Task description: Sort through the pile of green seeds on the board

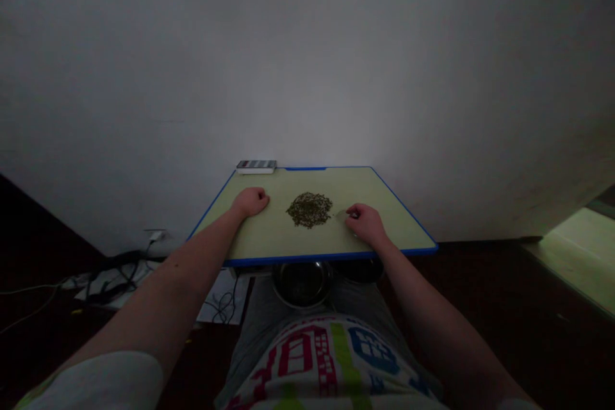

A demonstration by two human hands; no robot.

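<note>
A loose, roughly round pile of small dark brown-green bits (310,210), perhaps seeds or dried leaves, lies in the middle of the pale tabletop (269,243) with a blue rim. My left hand (252,201) rests to the left of the pile, curled into a fist, and nothing shows in it. To the right of the pile, my right hand (366,224) has its thumb and fingers pinched together. At its fingertips is a small, faint see-through piece (341,214), too dim to name. Neither hand touches the pile.
A flat box-like device with a dark top (257,167) sits at the table's back left corner. On my lap, below the front edge, is a metal bowl (303,285), with a dark bowl (359,270) beside it. Cables (129,278) lie on the left; a wall stands behind.
</note>
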